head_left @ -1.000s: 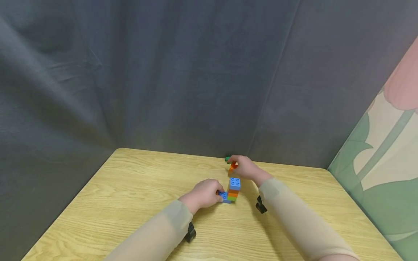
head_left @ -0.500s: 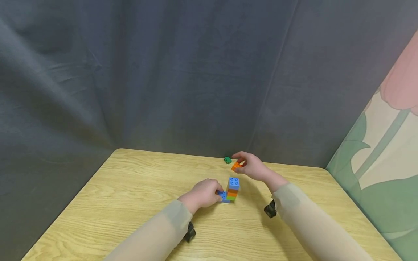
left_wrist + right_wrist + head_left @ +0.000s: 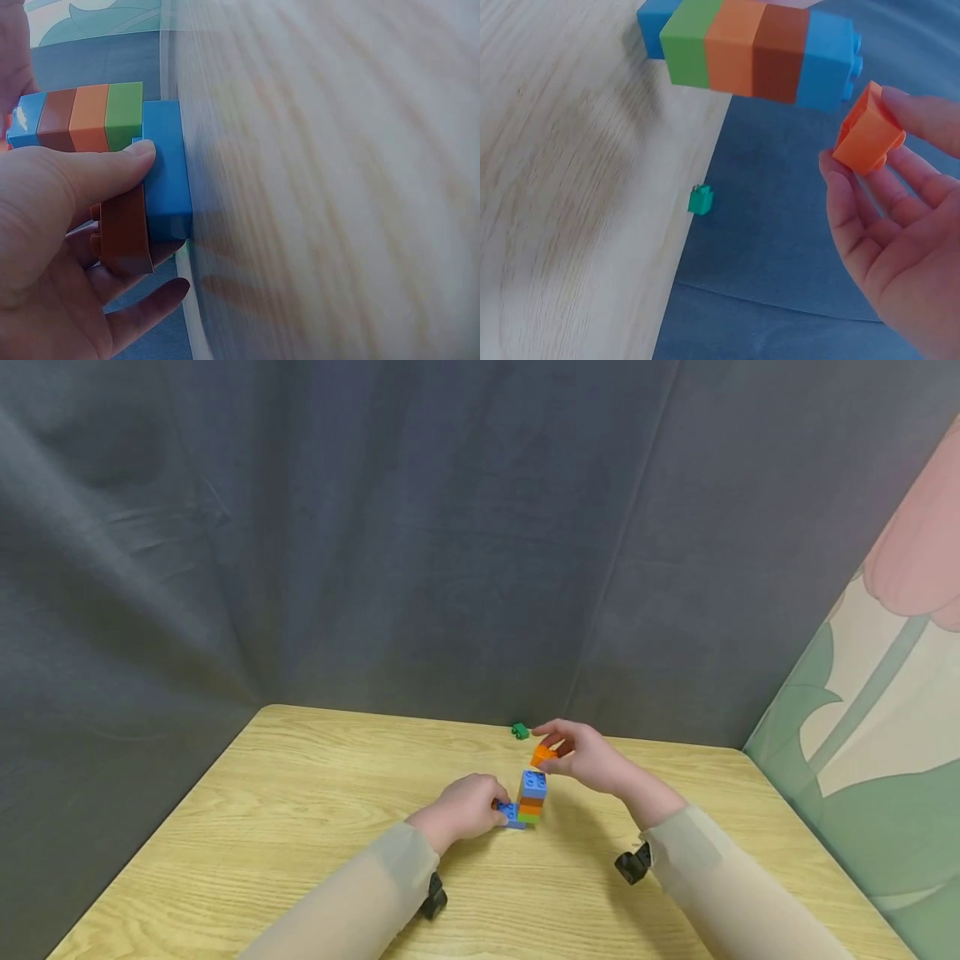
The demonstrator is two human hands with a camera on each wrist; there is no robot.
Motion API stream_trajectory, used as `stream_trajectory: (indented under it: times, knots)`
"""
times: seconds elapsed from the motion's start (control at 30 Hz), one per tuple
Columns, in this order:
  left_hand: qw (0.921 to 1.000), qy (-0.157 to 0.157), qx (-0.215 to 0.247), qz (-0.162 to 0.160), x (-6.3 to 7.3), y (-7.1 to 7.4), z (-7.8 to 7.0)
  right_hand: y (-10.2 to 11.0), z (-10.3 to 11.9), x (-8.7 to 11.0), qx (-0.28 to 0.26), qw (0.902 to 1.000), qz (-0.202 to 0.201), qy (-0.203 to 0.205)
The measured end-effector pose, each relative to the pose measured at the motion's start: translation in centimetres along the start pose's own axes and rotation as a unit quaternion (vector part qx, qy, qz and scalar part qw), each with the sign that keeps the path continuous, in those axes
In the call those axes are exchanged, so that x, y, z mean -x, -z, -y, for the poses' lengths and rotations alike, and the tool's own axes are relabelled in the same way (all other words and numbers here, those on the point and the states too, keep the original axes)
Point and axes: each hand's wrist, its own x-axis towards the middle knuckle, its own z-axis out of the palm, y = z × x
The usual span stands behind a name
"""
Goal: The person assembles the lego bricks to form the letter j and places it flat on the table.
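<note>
My left hand (image 3: 461, 806) grips a long blue base brick (image 3: 166, 172) low on the table, its thumb on the side. A brown brick (image 3: 127, 232) sits on one end of that base, among the fingers. On the other end rises a tower: light green brick (image 3: 686, 45), orange brick (image 3: 731, 49), brown brick (image 3: 778, 54) and a blue brick (image 3: 827, 64) with bare studs on top. Between thumb and fingers, my right hand (image 3: 588, 760) pinches a loose orange brick (image 3: 868, 135). It is held just off the tower's top, hollow side toward the studs.
A small dark green brick (image 3: 520, 731) lies near the table's (image 3: 360, 760) far edge, behind the tower. A dark grey curtain (image 3: 450, 543) hangs behind the table, and a flower-patterned panel (image 3: 862, 760) stands on the right.
My right hand has picked up the loose orange brick from near the far edge and brought it back over the tower. The left hand keeps its grip on the base.
</note>
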Motion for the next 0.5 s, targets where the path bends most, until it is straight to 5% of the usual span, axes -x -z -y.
stream_trajectory:
  times: [0.5]
  knots:
    - [1.0000,0.004,0.002,0.002,-0.15,-0.01,-0.05,-0.69,0.34,1.01,0.004,0.9995,0.019,0.024]
